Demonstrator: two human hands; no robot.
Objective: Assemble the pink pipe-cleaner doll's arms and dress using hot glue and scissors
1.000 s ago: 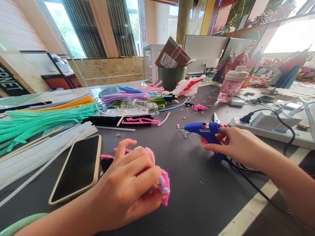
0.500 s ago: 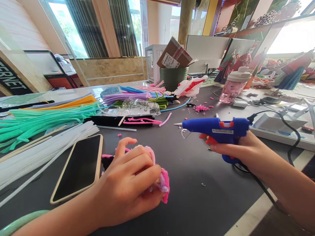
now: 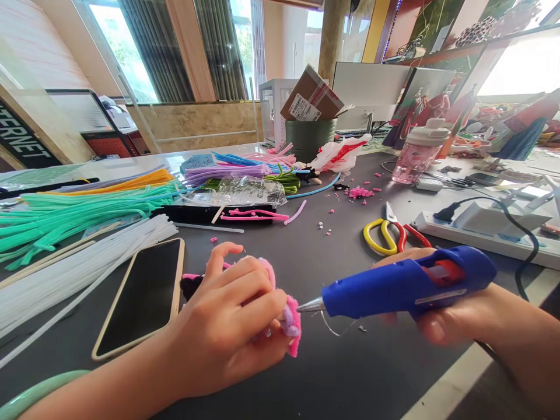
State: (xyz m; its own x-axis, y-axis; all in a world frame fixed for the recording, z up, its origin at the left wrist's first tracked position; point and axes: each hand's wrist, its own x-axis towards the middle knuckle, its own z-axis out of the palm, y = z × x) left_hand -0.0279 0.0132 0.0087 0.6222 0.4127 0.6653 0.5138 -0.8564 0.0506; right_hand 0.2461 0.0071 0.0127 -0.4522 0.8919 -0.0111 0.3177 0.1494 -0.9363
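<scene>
My left hand (image 3: 236, 315) is pinching a small, fuzzy pink-and-lilac piece (image 3: 294, 328) over the dark grey tabletop (image 3: 341, 373), while my right hand (image 3: 475, 318) is gripping a blue plastic glue gun (image 3: 376, 289), its silver metal nozzle (image 3: 312, 305) pointing right at the piece's edge.

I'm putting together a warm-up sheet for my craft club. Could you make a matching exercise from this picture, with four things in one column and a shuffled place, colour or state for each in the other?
Things:
1 glue gun
2 phone
3 drink bottle
4 fuzzy pink and lilac piece

Places, colours and states:
A held in the left hand
B see-through pink, with a pale lid
C held in the right hand
D lying flat on the dark table, its screen dark

Right pairs: 1-C, 2-D, 3-B, 4-A
</scene>
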